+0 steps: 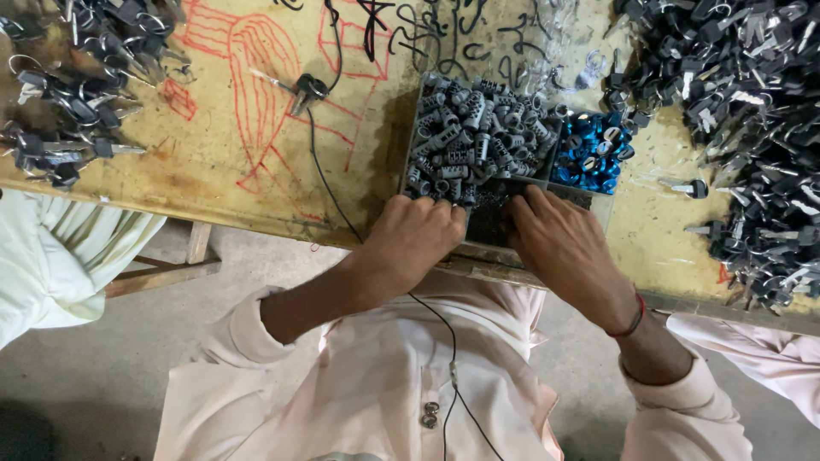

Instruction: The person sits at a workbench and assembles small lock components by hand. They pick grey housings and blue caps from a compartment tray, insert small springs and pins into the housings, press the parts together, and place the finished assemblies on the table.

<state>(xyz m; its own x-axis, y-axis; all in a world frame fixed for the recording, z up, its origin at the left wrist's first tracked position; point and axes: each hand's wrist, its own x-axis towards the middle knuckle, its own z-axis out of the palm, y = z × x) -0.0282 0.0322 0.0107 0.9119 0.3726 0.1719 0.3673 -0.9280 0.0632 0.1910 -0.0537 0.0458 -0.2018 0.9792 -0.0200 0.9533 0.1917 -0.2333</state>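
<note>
Here I see both curled hands, left hand and right hand, fingertips pinched inside the divided tray at the worktop's near edge, whatever they pinch hidden.

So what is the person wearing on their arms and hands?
Both hands are bare, with no gloves. The left hand comes out of a pale pink shirt sleeve rolled up near the elbow. The right hand has a thin red thread bracelet at the wrist and the same pale sleeve pushed back.

Head camera looks steeply down, close above workbench.
</note>
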